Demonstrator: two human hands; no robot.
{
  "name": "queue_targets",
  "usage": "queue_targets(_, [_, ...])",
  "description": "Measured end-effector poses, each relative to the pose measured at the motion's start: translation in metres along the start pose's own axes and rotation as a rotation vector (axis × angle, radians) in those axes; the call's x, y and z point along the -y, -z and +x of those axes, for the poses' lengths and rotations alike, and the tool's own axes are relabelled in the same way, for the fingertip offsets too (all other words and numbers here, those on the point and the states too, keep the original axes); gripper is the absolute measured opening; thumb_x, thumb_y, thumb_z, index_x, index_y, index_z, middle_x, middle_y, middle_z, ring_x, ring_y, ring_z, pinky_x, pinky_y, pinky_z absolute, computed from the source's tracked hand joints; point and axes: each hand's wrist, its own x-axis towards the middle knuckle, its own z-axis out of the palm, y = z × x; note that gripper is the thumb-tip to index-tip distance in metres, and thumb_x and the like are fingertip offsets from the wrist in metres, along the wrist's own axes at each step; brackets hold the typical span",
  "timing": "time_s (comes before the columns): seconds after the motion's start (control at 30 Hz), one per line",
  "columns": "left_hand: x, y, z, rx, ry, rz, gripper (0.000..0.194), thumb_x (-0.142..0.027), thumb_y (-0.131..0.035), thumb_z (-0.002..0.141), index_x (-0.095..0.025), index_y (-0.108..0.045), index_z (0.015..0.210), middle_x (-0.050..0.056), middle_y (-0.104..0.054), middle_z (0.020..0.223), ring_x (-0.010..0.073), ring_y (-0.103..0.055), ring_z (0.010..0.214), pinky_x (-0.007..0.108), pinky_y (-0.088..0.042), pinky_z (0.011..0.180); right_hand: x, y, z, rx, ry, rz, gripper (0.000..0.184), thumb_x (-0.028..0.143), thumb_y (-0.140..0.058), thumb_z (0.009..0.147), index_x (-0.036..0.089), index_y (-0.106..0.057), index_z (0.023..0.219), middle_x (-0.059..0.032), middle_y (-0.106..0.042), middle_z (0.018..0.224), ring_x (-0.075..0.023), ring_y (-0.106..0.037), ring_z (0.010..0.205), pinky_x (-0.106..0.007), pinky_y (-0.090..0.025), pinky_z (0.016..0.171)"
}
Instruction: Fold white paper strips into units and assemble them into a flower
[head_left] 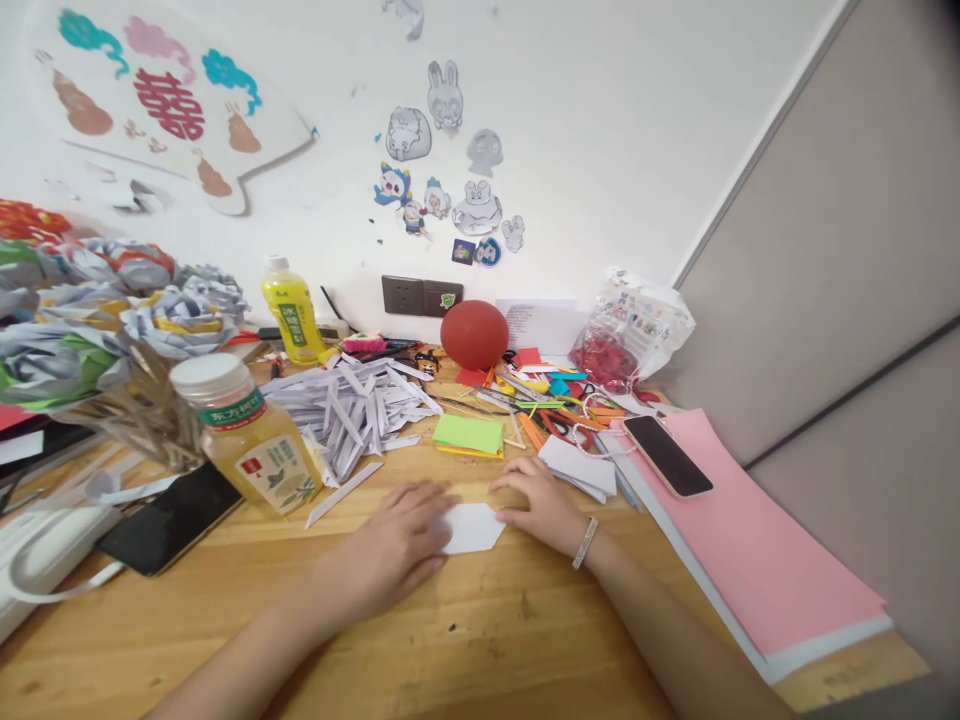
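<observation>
A small folded white paper (pixel 471 528) with a pointed right end lies flat on the wooden table. My left hand (pixel 401 545) rests over its left end, fingers stretched out and slightly blurred, hiding that part. At the paper's right point is my right hand (pixel 541 505), its thumb by the tip and its curved fingers apart above the table. A bracelet (pixel 585 543) circles my right wrist. Just beyond the hands sits a stack of green paper slips (pixel 469 434), with yellow ones beneath. A stack of white paper pieces (pixel 577 467) lies right of my right hand.
A heap of white paper strips (pixel 352 410) lies behind my left hand, beside a drink bottle (pixel 251 440). Scissors and coloured scraps surround a red balloon (pixel 474 335) at the back. A phone (pixel 667 456) rests on pink paper (pixel 765 540) at right; another phone (pixel 171 518) lies left.
</observation>
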Motion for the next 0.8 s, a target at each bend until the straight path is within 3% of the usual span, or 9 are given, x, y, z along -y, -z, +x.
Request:
queue_targets(0.1, [-0.013,0.007,0.001,0.053,-0.071,-0.095,0.014,-0.024,-0.051,0.085,-0.025,-0.063,0.092,0.004,-0.062,0.113,0.0212,-0.048,0.114,0.043,-0.026,0.106,-0.003,-0.005,0.002,-0.097,-0.018,-0.025,0.028,0.024,-0.074,0.069,0.021,-0.064,0.095,-0.0037,-0.055,0.098,-0.0211,-0.046,0.098,-0.035,-0.038,0.086])
queue_targets(0.27, [-0.019,-0.003,0.003,0.019,-0.063,-0.013,0.024,-0.029,-0.052,0.085,-0.026,-0.058,0.108,0.004,-0.063,0.106,0.0234,-0.05,0.108,0.043,-0.032,0.099,0.008,-0.011,0.0,-0.178,0.057,-0.214,0.02,0.025,-0.067,0.077,0.02,-0.063,0.096,-0.0056,-0.056,0.097,-0.0222,-0.045,0.094,-0.037,-0.036,0.084])
queue_targets(0.4, [-0.013,-0.013,0.003,-0.012,0.055,0.13,0.023,-0.027,-0.053,0.084,-0.023,-0.06,0.105,0.007,-0.061,0.093,0.0259,-0.053,0.095,0.044,-0.04,0.087,0.021,-0.009,-0.005,-0.035,0.331,-0.304,0.023,0.035,-0.063,0.08,0.024,-0.061,0.101,-0.0037,-0.057,0.1,-0.0207,-0.045,0.091,-0.035,-0.033,0.079])
queue_targets(0.5, [-0.008,-0.014,0.002,-0.012,0.061,0.124,0.028,-0.029,-0.055,0.083,-0.024,-0.058,0.11,0.008,-0.058,0.095,0.0257,-0.052,0.093,0.042,-0.042,0.082,0.024,-0.012,-0.006,0.048,0.494,-0.305,0.022,0.035,-0.061,0.082,0.025,-0.06,0.102,-0.0021,-0.058,0.099,-0.0188,-0.045,0.09,-0.032,-0.032,0.076])
queue_targets(0.67, [0.007,-0.019,-0.002,-0.076,0.01,-0.013,0.031,-0.029,-0.056,0.083,-0.021,-0.055,0.113,0.008,-0.061,0.095,0.0236,-0.055,0.091,0.037,-0.044,0.081,0.022,-0.018,-0.004,0.037,0.493,-0.389,0.013,0.032,-0.055,0.087,0.022,-0.06,0.094,-0.0019,-0.06,0.094,-0.0177,-0.046,0.087,-0.031,-0.031,0.073])
queue_targets(0.8, [0.015,-0.025,-0.002,-0.146,-0.025,-0.027,0.017,-0.026,-0.047,0.089,-0.018,-0.061,0.093,0.006,-0.063,0.084,0.019,-0.057,0.078,0.03,-0.045,0.072,0.02,-0.019,-0.003,0.052,0.516,-0.386,0.032,0.049,-0.055,0.083,0.022,-0.059,0.098,-0.0024,-0.059,0.098,-0.0179,-0.046,0.089,-0.032,-0.031,0.074])
